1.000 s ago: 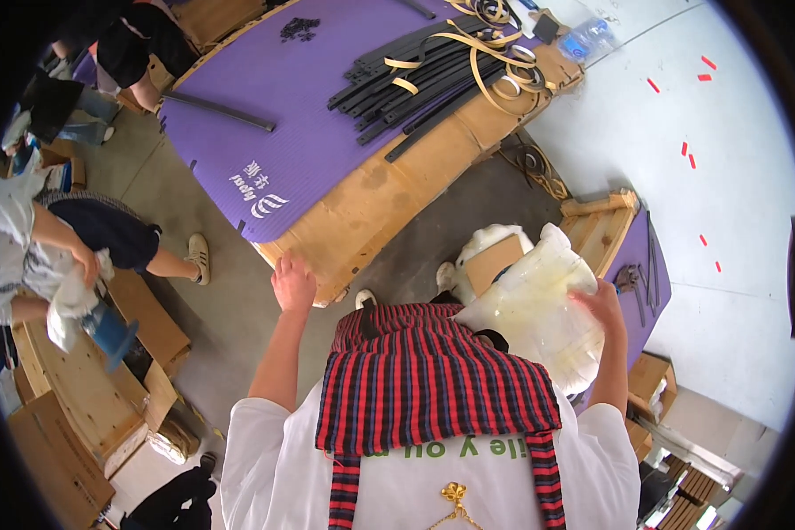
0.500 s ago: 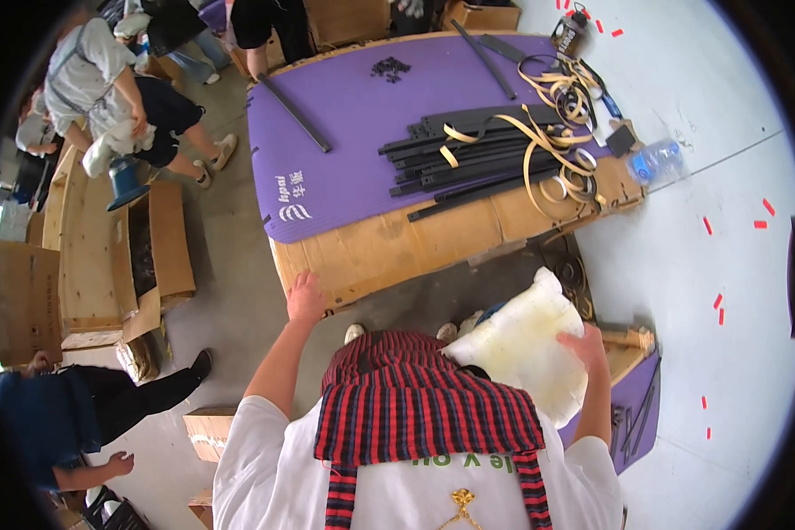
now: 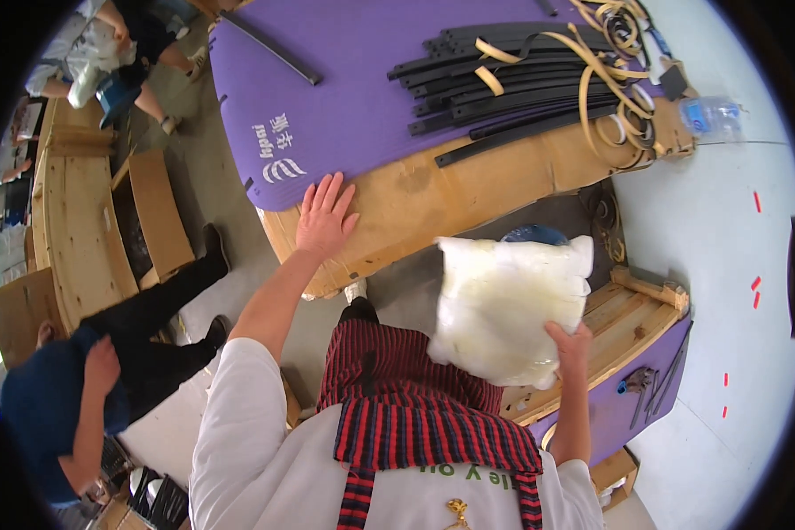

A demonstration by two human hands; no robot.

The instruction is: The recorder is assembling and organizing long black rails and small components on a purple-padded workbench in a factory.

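My left hand (image 3: 327, 216) lies with spread fingers on the cardboard-covered front (image 3: 397, 199) of the table, its fingertips at the edge of a purple mat (image 3: 353, 115). In my right hand (image 3: 571, 346) is a soft white cushion (image 3: 512, 305) with yellowish stains, gripped by its right edge, thumb on top. The cushion hangs in front of my striped apron (image 3: 433, 433), apart from the table. A round blue thing (image 3: 536, 235) shows partly behind it. Farther back on the mat lies a pile of black flat bars (image 3: 503, 79).
Tan and black strips (image 3: 592, 71) tangle at the table's right, beside a clear plastic bottle (image 3: 714, 117). A wooden frame (image 3: 609, 322) stands at my right. Left, a person in dark blue (image 3: 53, 397) walks near wooden crates (image 3: 88, 221); another person (image 3: 106, 40) stands farther back.
I have come closer to the table. My left hand has slid inward and spread on the cardboard. The cushion has turned flatter toward view in my right hand. The person at left has moved.
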